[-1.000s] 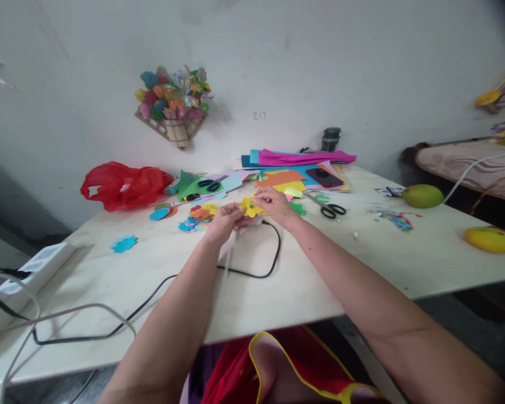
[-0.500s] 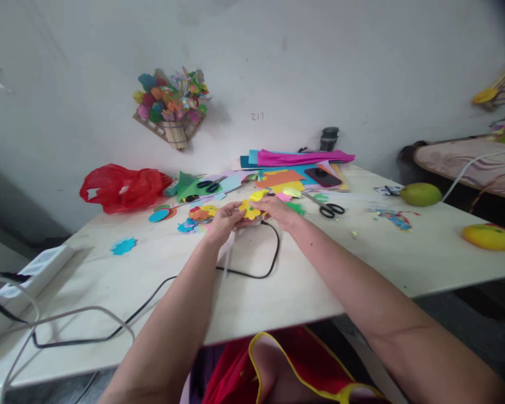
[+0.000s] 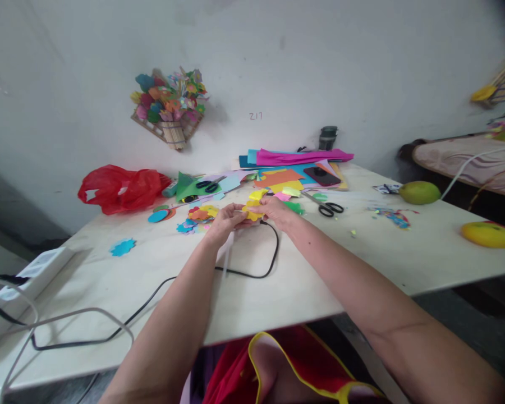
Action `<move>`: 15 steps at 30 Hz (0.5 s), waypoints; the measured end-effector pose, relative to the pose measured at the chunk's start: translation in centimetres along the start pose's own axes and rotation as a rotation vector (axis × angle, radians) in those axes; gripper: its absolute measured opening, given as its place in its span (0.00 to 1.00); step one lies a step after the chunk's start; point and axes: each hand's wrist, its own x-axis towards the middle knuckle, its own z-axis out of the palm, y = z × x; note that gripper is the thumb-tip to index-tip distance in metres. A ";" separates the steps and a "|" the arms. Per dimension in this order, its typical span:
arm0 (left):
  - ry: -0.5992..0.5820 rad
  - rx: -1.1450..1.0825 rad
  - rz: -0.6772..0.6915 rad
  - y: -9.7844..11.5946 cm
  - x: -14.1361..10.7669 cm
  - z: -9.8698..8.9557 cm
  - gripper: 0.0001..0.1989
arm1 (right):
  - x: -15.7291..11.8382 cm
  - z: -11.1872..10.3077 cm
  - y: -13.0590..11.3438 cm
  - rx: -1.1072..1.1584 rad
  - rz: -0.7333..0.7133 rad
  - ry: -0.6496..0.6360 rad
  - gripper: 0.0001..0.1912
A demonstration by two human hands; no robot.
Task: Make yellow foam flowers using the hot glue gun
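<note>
A yellow paper flower (image 3: 251,215) is between my two hands over the middle of the table. My left hand (image 3: 226,221) pinches its left edge. My right hand (image 3: 274,212) grips it from the right, with the thumb lying across the flower's face and covering its centre. Below the hands, a translucent stick (image 3: 227,255) points toward me, and a black cord (image 3: 273,255) ends under the right hand. What they join to is hidden. Colourful paper cutouts (image 3: 201,214) lie left of my left hand, and a green cutout (image 3: 293,207) is just beyond my right hand.
Black-handled scissors (image 3: 330,209) lie to the right, and another pair (image 3: 210,184) rests on green paper. Coloured sheets (image 3: 280,175) and a phone (image 3: 322,175) are at the back. A red plastic bag (image 3: 122,188) sits left. A power strip (image 3: 37,272) with cables occupies the left edge.
My right thumb has moved left onto the flower's face, and its green centre, visible before, is now covered. Both hands keep about the same place.
</note>
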 end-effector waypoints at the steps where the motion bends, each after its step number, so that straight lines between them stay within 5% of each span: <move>1: -0.001 0.013 -0.007 0.0 0.0 0.0 0.19 | 0.0 0.0 0.0 -0.002 0.008 0.008 0.13; 8: 0.009 0.003 0.002 -0.3 0.3 -0.3 0.17 | -0.2 -0.5 -0.5 0.054 0.026 -0.099 0.20; 15: 0.009 0.012 -0.002 -0.2 0.2 -0.2 0.17 | -0.1 -0.7 -0.1 -0.042 -0.022 -0.065 0.19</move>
